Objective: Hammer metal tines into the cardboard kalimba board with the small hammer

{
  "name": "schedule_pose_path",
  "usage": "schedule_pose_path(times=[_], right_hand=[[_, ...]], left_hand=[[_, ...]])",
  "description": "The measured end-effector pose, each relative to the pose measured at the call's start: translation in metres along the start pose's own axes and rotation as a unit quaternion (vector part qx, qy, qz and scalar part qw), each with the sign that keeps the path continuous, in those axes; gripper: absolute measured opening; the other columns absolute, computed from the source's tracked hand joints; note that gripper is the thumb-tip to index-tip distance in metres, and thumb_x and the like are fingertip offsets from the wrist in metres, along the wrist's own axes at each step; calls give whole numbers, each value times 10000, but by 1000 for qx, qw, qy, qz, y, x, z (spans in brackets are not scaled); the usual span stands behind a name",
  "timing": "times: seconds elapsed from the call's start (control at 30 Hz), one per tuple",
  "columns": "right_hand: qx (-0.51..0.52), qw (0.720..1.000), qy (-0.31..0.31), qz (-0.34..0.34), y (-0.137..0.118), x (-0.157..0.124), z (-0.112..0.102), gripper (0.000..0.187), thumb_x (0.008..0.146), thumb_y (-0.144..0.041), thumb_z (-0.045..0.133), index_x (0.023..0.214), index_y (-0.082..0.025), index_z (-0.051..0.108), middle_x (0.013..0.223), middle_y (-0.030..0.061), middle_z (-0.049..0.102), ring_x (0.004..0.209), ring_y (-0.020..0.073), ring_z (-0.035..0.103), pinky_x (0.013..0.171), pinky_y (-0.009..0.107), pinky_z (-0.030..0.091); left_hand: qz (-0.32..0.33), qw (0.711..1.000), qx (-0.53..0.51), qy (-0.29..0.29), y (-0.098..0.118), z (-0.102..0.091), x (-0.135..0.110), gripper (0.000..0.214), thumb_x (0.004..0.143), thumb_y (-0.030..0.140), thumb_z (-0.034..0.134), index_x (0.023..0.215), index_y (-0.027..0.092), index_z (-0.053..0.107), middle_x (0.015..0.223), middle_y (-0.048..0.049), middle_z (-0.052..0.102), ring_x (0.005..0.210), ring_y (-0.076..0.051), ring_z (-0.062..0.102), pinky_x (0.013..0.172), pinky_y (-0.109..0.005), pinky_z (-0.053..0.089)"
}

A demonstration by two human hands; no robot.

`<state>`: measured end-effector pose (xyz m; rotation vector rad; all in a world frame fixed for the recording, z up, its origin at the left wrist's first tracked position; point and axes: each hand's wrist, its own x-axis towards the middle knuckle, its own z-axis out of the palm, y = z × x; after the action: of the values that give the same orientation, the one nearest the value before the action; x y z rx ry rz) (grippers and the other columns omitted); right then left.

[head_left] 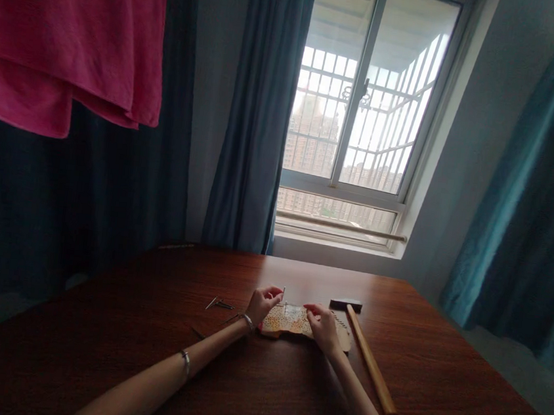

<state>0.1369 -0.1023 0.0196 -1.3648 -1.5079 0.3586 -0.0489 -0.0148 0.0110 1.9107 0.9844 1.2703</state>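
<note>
Grey nails (224, 305) lie loose on the table (68, 357); the left hand (259, 303) pinches an upright nail (283, 292) above the patterned board (272, 326), seemingly placing it, the next move needing steadiness; the right hand (322, 326) curls over the board, any hold unclear; a hammer (372, 363) lies beside.

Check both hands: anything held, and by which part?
Left hand: a thin nail, pinched apparently by its lower part, upper end showing. Right hand, at the patterned board: can't tell whether it grips anything.
</note>
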Motion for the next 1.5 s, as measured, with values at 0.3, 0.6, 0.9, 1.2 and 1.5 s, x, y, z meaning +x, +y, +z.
schedule_pose_path(times=[0.3,0.6,0.9,1.2,1.5], right_hand=[[130,990,-40,30,-8,25,30,419,704,-497,557,909,-156,689,841,88,708,741,225,641,540,294,505],[165,985,-37,30,-1,27,38,454,665,-526,588,891,-142,679,801,96,705,720,223,640,523,292,500],[127,991,-18,26,9,30,41,289,674,-388,594,813,-155,692,801,76,710,737,206,641,698,325,500],[58,998,-14,15,2,22,39,207,701,-328,546,751,-197,697,748,36,705,712,189,633,673,291,484],[26,999,-26,-10,-4,17,39,209,724,-289,504,763,-227,700,717,9,695,682,166,619,641,253,459]], left_hand=[[25,998,-31,-39,7,14,8,311,716,427,570,740,136,678,735,-61,639,699,-165,578,634,-262,459],[0,998,-47,-51,-2,17,11,320,701,443,593,759,141,677,771,-68,661,748,-186,596,686,-285,473],[-40,998,-13,-38,-9,10,15,331,706,414,559,815,121,670,773,-75,677,721,-180,595,644,-273,461],[-39,991,39,-121,-19,5,9,264,647,360,603,754,137,694,742,-63,687,704,-184,611,652,-271,465],[-13,991,30,-129,-27,7,7,297,673,392,584,765,131,693,755,-67,687,715,-181,613,666,-265,465]])
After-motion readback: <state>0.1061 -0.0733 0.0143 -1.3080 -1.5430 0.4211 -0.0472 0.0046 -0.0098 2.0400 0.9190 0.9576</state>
